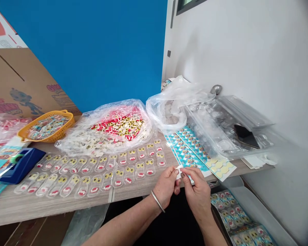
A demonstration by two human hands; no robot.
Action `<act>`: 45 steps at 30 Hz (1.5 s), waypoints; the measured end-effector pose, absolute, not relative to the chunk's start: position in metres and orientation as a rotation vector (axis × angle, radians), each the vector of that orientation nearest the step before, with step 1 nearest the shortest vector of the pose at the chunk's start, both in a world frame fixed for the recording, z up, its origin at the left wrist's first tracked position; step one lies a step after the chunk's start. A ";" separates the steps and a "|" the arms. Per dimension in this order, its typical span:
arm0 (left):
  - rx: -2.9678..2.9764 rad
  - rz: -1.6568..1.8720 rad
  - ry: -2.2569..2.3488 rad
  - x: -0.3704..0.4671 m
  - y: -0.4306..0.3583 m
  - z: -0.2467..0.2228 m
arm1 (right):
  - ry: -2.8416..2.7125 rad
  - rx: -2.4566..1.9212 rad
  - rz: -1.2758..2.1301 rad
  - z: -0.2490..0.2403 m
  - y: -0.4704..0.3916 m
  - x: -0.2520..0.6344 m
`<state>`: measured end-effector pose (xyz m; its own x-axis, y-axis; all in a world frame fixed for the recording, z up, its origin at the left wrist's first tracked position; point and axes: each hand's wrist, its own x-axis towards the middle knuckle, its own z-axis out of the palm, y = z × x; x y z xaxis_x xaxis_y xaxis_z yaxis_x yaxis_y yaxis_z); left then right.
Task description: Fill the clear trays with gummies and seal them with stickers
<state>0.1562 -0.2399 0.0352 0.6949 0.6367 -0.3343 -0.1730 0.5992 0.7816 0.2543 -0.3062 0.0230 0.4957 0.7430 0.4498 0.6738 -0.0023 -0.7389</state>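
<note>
At the table's front edge my two hands meet around a small white piece (179, 167), its exact kind unclear. My left hand (165, 188), with a silver bangle at the wrist, pinches it between thumb and fingers. The fingertips of my right hand (198, 191) close on its other side. A thin white strip (176, 152) runs from near the fingertips across the blue printed sheets (192, 147). Left of my hands lie two rows of clear plastic blister shells (129, 175), holding yellow eye pieces and red-and-white mouth pieces.
Behind the rows sits an open plastic bag (118, 128) of small pieces. An orange basket (50, 128) and a blue tape dispenser (22, 167) stand left. Clear plastic trays (220, 133) and a black phone-like object (245, 136) lie right. A box (236, 218) of filled packs is below.
</note>
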 end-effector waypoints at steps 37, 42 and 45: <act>1.117 0.149 0.914 0.178 -0.246 0.018 | -0.140 -1.991 0.226 -0.039 -0.367 0.472; 1.101 0.067 0.871 0.179 -0.249 0.013 | -0.107 -1.808 0.516 -0.043 -0.361 0.402; 1.044 0.087 0.874 0.179 -0.254 0.007 | -0.080 -1.658 0.648 -0.031 -0.355 0.351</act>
<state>0.1786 -0.2538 0.0073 0.6708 0.4518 -0.5881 0.3274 0.5311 0.7815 0.3510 -0.3549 -0.0307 0.8377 0.4058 -0.3655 -0.3053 -0.2071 -0.9295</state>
